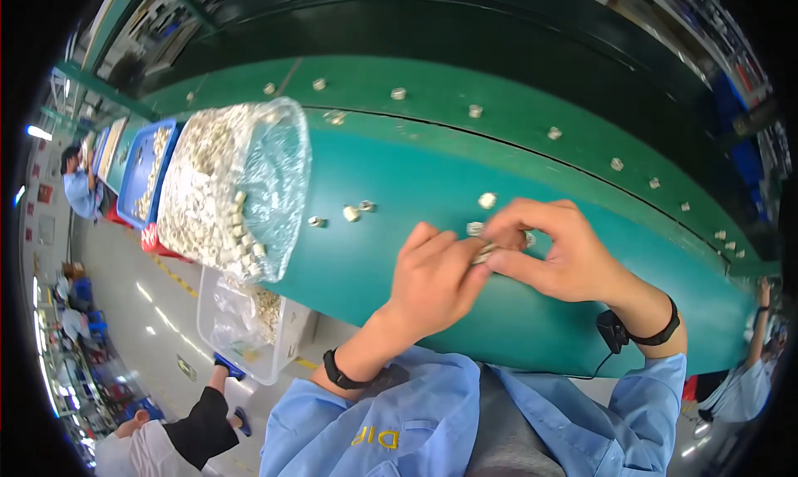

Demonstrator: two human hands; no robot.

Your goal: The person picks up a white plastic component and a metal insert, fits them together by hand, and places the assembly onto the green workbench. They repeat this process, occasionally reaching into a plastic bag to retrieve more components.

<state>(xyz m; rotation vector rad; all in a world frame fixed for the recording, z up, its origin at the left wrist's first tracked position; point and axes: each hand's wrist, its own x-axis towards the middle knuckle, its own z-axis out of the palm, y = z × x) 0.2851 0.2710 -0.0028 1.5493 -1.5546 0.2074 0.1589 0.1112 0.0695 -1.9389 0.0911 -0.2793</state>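
My left hand and my right hand meet over the green work surface, fingertips together. Between them is a small metallic and cream-coloured part, mostly hidden by the fingers. Both hands are closed on it, thumbs and forefingers pinching. Just beyond my fingers lie a cream part and a silvery part. Another pale piece shows partly behind my right fingers. Left of my hands rest a cream cylindrical part and two small metal pieces, one a metal ring, the other a metal nut-like piece.
A clear plastic bag heaped with cream parts lies at the left, beside a blue tray. Below stands a clear plastic bin. Spaced parts line a green belt at the back. Other people are around.
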